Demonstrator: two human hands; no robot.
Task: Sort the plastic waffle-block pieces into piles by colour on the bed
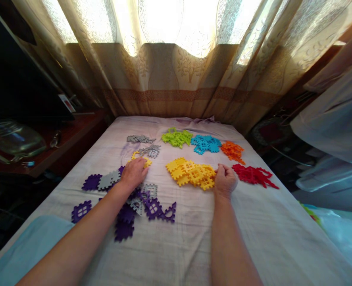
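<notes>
My left hand [135,173] reaches over the left part of the cloth-covered surface, its fingers closed on a yellow piece [147,163] just below the grey pieces [152,150]. My right hand [225,179] is closed at the right edge of the yellow pile [193,173]; whether a piece is between its fingers is too small to tell. Purple pieces [154,208] mixed with grey ones [109,180] lie spread around and below my left hand, partly hidden by my forearm. To the right of my right hand is a red pile [253,175].
Along the back lie green [176,138], blue [206,143] and orange [232,151] piles. A curtain [176,75] hangs behind the surface. On the left, a glass container [13,139] stands on a brown table [83,129]; cloths [336,107] hang at the right.
</notes>
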